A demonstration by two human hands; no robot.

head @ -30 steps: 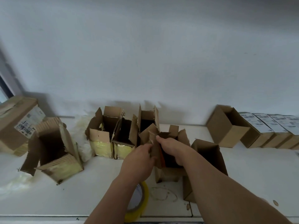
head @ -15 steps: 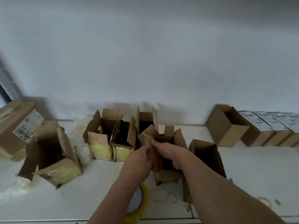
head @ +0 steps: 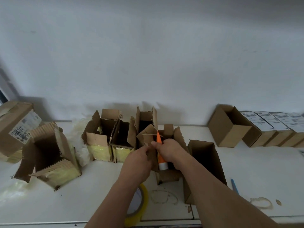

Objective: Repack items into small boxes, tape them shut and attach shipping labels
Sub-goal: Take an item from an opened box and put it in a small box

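Torn opened boxes (head: 105,137) crowd the table (head: 85,191) leftward; right hand (head: 171,151) pinches an orange tube (head: 160,150) in the middle box (head: 166,176), left hand (head: 139,160) pinching its flap (head: 146,137).

No text can be read. White shipping labels (head: 273,120) with barcodes and fine print lie atop the closed small boxes (head: 269,137) at the counter's (head: 82,195) far right edge; another label (head: 24,129) with blurred dark marks sits on the large box (head: 11,125) at the far left.
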